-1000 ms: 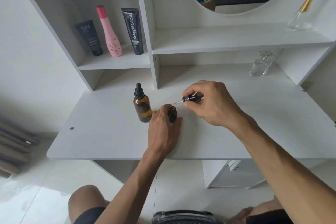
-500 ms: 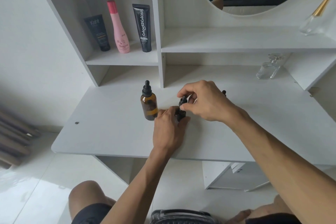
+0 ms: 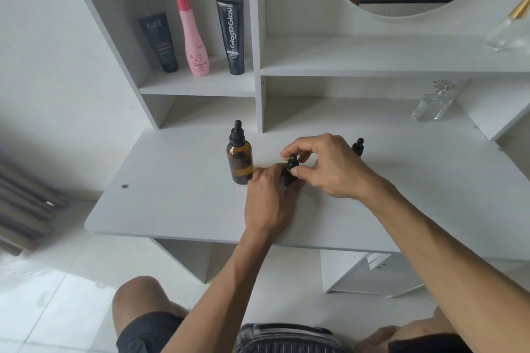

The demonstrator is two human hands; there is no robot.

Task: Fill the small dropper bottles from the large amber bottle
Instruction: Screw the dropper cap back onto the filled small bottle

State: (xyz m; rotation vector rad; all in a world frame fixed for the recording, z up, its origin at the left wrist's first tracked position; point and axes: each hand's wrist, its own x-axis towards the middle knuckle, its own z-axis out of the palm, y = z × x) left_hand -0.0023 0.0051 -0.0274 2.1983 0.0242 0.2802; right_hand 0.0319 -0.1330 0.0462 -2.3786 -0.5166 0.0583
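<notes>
The large amber bottle (image 3: 239, 160) stands upright on the white desk (image 3: 177, 198) with its black dropper cap on. Just to its right, my left hand (image 3: 268, 200) wraps a small dark dropper bottle (image 3: 289, 178), most of it hidden by my fingers. My right hand (image 3: 327, 166) pinches the black dropper cap (image 3: 292, 164) that sits on this small bottle's neck. A second small dropper bottle (image 3: 358, 146) peeks out behind my right hand, only its black top showing.
On the left shelf stand a dark tube (image 3: 160, 41), a pink bottle (image 3: 193, 34) and a black tube (image 3: 233, 34). A clear glass perfume bottle (image 3: 433, 104) sits at the desk's back right, another (image 3: 510, 28) on the upper shelf. A shelf divider (image 3: 259, 66) rises behind the amber bottle.
My right hand brought the dropper from beside the small bottle down onto its neck and now grips the cap there. My left hand kept hold of the small bottle.
</notes>
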